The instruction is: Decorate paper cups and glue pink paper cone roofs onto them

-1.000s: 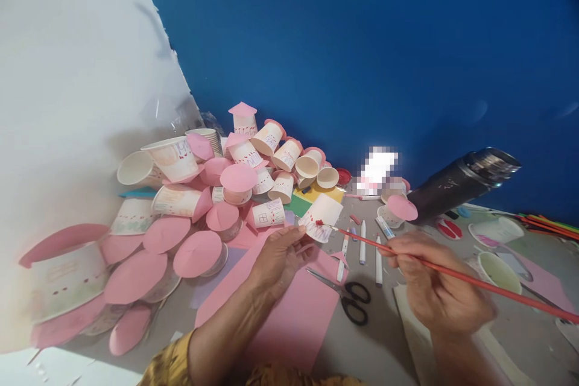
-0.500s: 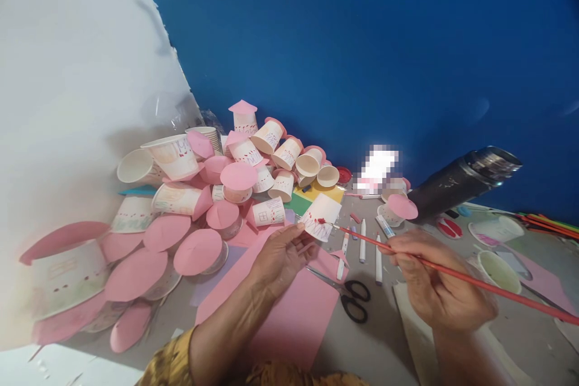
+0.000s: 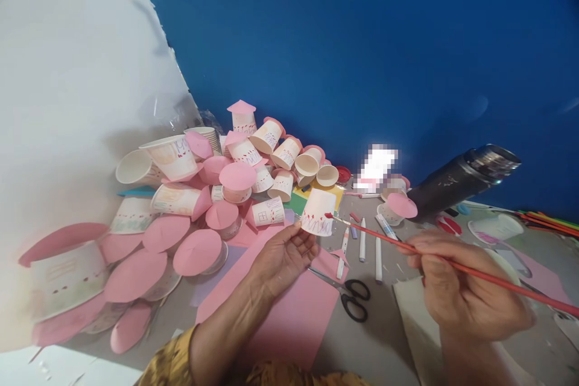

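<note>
My left hand (image 3: 281, 256) holds a small white paper cup (image 3: 318, 211) upside down by its rim, above a pink paper sheet (image 3: 289, 307). The cup has red and purple marks near its rim. My right hand (image 3: 465, 289) pinches a long red paintbrush (image 3: 452, 264). The brush's red-tipped end touches the cup's right side.
A heap of decorated paper cups with pink paper cones (image 3: 217, 193) fills the left, against a white wall. Black scissors (image 3: 350, 298) and several markers (image 3: 362, 241) lie in front. A dark flask (image 3: 461, 181) leans at right, with coloured pencils (image 3: 549, 223) and paint cups (image 3: 495, 229) beyond.
My left hand has turned the cup more upright and lifted it a little. The brush tip has shifted right along the cup, and my right hand has moved right and down.
</note>
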### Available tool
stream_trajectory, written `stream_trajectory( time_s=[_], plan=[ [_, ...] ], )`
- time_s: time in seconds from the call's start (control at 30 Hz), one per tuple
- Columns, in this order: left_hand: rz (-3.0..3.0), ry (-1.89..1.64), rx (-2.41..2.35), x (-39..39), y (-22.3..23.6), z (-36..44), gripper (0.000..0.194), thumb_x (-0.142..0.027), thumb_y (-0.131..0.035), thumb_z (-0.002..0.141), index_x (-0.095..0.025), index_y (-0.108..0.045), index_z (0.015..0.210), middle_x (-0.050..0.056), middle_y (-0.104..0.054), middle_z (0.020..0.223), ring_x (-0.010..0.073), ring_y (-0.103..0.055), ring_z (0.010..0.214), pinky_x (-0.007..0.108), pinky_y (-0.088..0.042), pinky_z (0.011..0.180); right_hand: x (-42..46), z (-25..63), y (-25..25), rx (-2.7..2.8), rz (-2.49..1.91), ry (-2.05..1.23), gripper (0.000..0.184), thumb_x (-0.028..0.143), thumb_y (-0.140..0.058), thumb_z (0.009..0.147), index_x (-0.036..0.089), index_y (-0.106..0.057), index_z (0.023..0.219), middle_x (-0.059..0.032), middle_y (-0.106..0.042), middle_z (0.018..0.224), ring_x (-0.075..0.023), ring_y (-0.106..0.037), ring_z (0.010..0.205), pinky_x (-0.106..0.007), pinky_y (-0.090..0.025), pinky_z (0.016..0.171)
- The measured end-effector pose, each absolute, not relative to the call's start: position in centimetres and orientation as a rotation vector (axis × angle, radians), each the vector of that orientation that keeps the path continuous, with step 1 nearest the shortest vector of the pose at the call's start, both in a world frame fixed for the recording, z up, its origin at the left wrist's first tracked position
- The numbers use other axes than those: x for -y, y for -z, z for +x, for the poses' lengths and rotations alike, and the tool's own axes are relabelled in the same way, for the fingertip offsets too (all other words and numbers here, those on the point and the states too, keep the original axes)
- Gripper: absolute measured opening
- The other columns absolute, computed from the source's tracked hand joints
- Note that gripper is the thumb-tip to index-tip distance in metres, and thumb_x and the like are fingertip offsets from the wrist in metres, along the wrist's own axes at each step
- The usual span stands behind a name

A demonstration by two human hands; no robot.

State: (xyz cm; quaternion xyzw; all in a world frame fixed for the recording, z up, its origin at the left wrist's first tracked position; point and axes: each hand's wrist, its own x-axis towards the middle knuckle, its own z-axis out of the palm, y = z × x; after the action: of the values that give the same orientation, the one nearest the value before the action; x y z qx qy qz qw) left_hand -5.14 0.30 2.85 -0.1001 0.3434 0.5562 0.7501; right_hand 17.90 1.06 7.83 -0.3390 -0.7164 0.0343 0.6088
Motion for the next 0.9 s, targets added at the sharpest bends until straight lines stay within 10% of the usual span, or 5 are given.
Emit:
stream_trajectory(
  time_s=[0.9],
  plan=[
    [-0.209, -1.166, -0.669, -0.22, -3.67, -5.05, 0.027, -0.015, -0.048, 0.100, -0.009, -0.065, 0.081, 0.004, -0.065, 0.059, 0.0130, -0.063, 0.052, 0.030, -0.056, 0.061, -1.35, 17.70, -8.42, 1.557, -0.961, -0.180, 0.019, 0.025, -0.057, 0.100, 0.020, -0.075, 0.102, -0.0039, -0.077, 0.080, -0.0153, -0.064, 0.056, -0.030, -0.051, 0.050]
  ],
)
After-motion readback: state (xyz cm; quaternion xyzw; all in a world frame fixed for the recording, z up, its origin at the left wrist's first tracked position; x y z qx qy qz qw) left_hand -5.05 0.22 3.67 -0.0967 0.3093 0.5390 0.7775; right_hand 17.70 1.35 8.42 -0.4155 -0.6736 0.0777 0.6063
